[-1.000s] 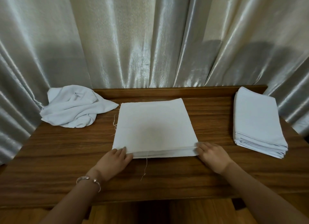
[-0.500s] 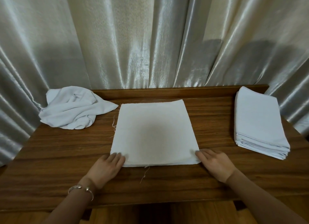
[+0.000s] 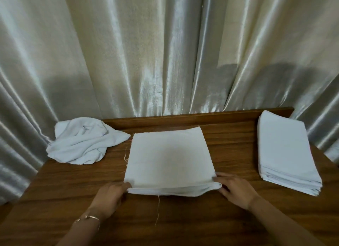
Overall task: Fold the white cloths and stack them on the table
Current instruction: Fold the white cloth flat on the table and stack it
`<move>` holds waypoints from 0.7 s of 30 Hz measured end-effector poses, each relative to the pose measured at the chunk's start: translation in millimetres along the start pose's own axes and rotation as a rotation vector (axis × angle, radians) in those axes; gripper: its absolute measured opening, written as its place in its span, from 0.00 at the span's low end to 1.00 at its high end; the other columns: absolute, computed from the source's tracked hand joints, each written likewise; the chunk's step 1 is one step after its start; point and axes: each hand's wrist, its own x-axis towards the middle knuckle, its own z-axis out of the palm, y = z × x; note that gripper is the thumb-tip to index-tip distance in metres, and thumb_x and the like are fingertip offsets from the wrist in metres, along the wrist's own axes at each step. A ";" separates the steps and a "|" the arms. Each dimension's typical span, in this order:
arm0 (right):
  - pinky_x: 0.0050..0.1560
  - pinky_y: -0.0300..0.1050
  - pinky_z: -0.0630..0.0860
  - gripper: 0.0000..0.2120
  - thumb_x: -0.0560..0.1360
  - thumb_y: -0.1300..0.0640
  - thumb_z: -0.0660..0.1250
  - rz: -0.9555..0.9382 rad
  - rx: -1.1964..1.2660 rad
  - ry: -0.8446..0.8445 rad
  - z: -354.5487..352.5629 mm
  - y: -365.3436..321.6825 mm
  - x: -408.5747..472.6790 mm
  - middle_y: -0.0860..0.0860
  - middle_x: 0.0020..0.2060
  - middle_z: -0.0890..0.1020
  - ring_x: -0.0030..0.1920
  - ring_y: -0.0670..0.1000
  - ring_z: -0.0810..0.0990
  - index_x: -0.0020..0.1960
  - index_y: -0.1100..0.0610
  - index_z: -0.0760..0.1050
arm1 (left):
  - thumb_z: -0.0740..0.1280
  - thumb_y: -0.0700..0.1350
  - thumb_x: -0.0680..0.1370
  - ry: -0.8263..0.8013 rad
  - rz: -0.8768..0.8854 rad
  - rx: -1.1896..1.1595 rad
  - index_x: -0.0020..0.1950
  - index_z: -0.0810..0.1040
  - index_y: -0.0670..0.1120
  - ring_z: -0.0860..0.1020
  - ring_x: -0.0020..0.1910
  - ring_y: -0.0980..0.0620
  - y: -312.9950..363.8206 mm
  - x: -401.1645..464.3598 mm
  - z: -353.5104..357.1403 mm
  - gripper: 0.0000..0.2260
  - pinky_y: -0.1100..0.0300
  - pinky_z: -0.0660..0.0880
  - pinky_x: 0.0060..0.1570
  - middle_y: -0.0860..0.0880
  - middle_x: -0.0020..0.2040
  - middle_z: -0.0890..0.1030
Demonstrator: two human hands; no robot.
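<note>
Cloth [image 3: 169, 159], white and folded into a square of several layers, lies flat on the middle of the wooden surface [image 3: 229, 154], directly beyond both hands. Its near edge is lifted slightly and shows the stacked layers. The left hand [image 3: 110, 195] pinches the cloth's near left corner, fingertips closed on the fabric, with the palm resting low on the wood. The right hand [image 3: 235, 189] grips the near right corner in the same way, thumb on top of the layers and the other fingers curled beside them. Between the two hands a loose thread [image 3: 157, 209] hangs from the near edge and trails toward the person across the wood. More frayed threads stick out from the cloth's left side, beyond the left hand.

Well to the right of the right hand and farther back, a stack [image 3: 286, 157] of folded white cloths sits near the surface's right edge, neat, its layered edges facing the person. Beyond and to the left of the left hand, a crumpled pile [image 3: 82, 141] of white cloth lies at the far left corner, one tip reaching close to the folded cloth's far left corner; whether they touch is unclear. A thin bracelet [image 3: 88, 218] circles the left wrist. Shiny pale curtains [image 3: 165, 53] hang behind the surface and along both sides.
</note>
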 end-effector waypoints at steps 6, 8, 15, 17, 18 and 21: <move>0.51 0.35 0.76 0.10 0.79 0.46 0.61 0.157 0.211 0.012 -32.6 1.1 35.3 0.43 0.57 0.80 0.52 0.41 0.78 0.60 0.42 0.74 | 0.63 0.48 0.79 0.118 -0.273 -0.411 0.44 0.76 0.56 0.76 0.37 0.57 -2.8 43.5 -28.2 0.06 0.62 0.71 0.36 0.57 0.36 0.78; 0.49 0.39 0.78 0.08 0.80 0.48 0.61 0.208 0.340 0.055 -39.7 -0.4 49.6 0.44 0.52 0.80 0.48 0.41 0.78 0.57 0.44 0.74 | 0.64 0.48 0.79 0.173 -0.359 -0.585 0.51 0.77 0.51 0.78 0.41 0.56 -5.9 60.4 -33.5 0.04 0.61 0.73 0.39 0.55 0.41 0.79; 0.50 0.51 0.80 0.09 0.80 0.50 0.60 0.454 0.814 0.170 -45.8 -2.3 113.8 0.50 0.50 0.81 0.49 0.51 0.81 0.57 0.51 0.74 | 0.59 0.49 0.81 0.219 -0.472 -0.907 0.60 0.70 0.49 0.74 0.53 0.52 -18.9 119.2 -32.2 0.09 0.56 0.71 0.55 0.50 0.57 0.76; 0.47 0.54 0.80 0.07 0.81 0.51 0.60 0.501 0.888 0.222 -44.4 -0.4 133.3 0.53 0.46 0.82 0.46 0.54 0.82 0.53 0.51 0.75 | 0.58 0.48 0.82 0.272 -0.498 -0.883 0.61 0.71 0.46 0.74 0.46 0.56 -24.2 140.6 -25.7 0.10 0.58 0.70 0.50 0.48 0.55 0.78; 0.45 0.54 0.80 0.06 0.81 0.51 0.60 0.519 0.895 0.248 -43.3 0.1 141.3 0.53 0.45 0.82 0.44 0.54 0.82 0.51 0.50 0.75 | 0.58 0.48 0.82 0.303 -0.514 -0.855 0.62 0.71 0.45 0.74 0.42 0.59 -26.4 150.0 -21.8 0.11 0.58 0.70 0.47 0.49 0.52 0.79; 0.38 0.47 0.77 0.06 0.81 0.53 0.59 0.579 0.815 0.306 -33.9 2.7 168.7 0.52 0.41 0.81 0.40 0.53 0.81 0.52 0.51 0.74 | 0.58 0.46 0.82 0.385 -0.511 -0.755 0.66 0.70 0.42 0.77 0.38 0.54 -35.0 178.2 -9.3 0.15 0.58 0.73 0.41 0.49 0.41 0.80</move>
